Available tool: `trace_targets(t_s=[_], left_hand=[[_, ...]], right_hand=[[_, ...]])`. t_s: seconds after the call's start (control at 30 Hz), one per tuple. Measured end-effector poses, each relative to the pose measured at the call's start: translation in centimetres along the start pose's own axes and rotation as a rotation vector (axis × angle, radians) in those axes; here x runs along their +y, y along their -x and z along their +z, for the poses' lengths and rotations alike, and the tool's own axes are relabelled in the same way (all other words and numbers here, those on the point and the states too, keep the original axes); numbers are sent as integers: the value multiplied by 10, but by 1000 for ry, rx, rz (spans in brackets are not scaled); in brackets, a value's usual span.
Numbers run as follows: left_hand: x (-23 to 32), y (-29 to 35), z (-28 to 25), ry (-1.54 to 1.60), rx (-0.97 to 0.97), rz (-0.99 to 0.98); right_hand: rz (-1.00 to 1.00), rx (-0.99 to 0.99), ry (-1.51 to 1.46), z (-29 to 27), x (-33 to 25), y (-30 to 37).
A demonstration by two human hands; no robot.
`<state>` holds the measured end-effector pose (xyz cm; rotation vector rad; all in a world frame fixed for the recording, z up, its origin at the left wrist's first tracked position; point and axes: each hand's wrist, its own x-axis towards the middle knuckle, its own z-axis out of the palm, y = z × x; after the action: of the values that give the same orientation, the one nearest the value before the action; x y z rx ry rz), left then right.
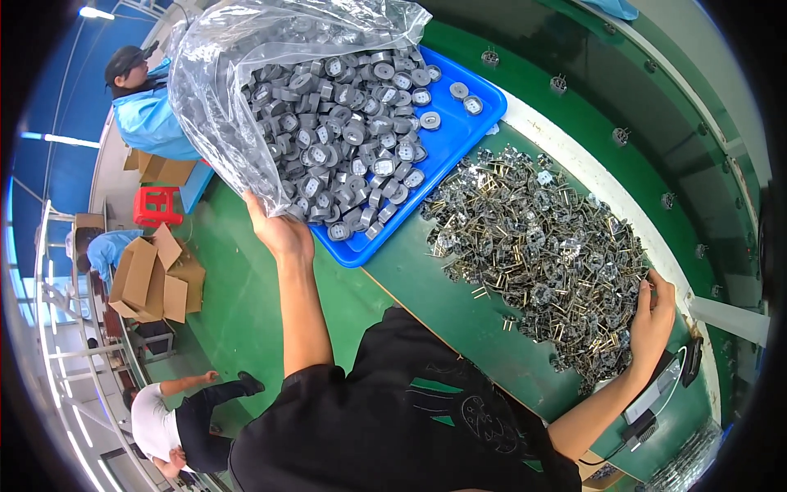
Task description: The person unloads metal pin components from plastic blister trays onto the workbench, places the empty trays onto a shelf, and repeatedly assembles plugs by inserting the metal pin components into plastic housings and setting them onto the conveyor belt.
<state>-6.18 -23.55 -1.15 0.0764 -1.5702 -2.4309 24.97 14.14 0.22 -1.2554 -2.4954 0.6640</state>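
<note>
My left hand (283, 236) is at the near left edge of a blue tray (351, 252), closed on the lower edge of a clear plastic bag (215, 123); most of its fingers are hidden behind the plastic. Many round grey plug-like pieces (352, 135) spill from the bag onto the tray. To the right, a broad heap of small metal parts with brass-coloured prongs (533, 254) covers the green bench (426, 299). My right hand (653, 316) is at the heap's right edge, fingers curled with the tips against the parts; what they pinch is too small to make out.
Behind the heap, a white ledge (566, 160) borders a green conveyor belt (590, 107) carrying spaced metal parts. A dark device with a cable (656, 389) lies by my right forearm. On the left are open cartons (152, 283), a red stool (156, 205) and several people.
</note>
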Motion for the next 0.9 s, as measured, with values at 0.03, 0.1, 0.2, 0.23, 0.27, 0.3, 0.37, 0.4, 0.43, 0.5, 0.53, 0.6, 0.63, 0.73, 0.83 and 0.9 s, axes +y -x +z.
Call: trace_targets(t_s=[0.03,0.1,0.2,0.23,0.27,0.3,0.37,0.4,0.43,0.5,0.53,0.6,0.63,0.73,0.83,0.9], left_hand=[[2,2,4,-2,2,-1],[6,7,14,-68,51,-32],[7,7,12,-115,26,-23],[1,5,3,-152,-22,4],[-5,8,-6,-153,-18,7],[-10,15,-15,-473,60,175],[-1,40,-12,-956,144,518],[5,59,-6,-955,145,518],[11,77,-1,-1125,-24,686],[18,100,21,-1300,-270,727],[20,107,31,-1308,-334,606],[10,107,35,-1368,-237,505],[6,103,36,-1422,-226,476],[-4,95,46,-1508,-227,377],[-9,94,65,-1504,-268,414],[-15,88,78,-1471,-319,432]], right_hand=[[0,-3,1,0,0,0],[-19,-2,3,1,1,-1],[-34,14,-1,1,2,-1],[-35,14,-3,1,3,-1],[-33,17,1,1,4,-1],[-32,21,4,2,4,-1],[-21,11,-1,2,2,-1],[-2,7,0,2,3,-1],[-4,11,0,2,3,-2],[-3,3,-1,2,3,-1],[-14,0,-5,2,3,-1],[-38,12,-29,1,4,0],[-40,15,-32,2,3,0],[-35,19,-23,0,1,1],[-52,11,-5,-1,4,3],[-41,6,-5,-3,0,3]])
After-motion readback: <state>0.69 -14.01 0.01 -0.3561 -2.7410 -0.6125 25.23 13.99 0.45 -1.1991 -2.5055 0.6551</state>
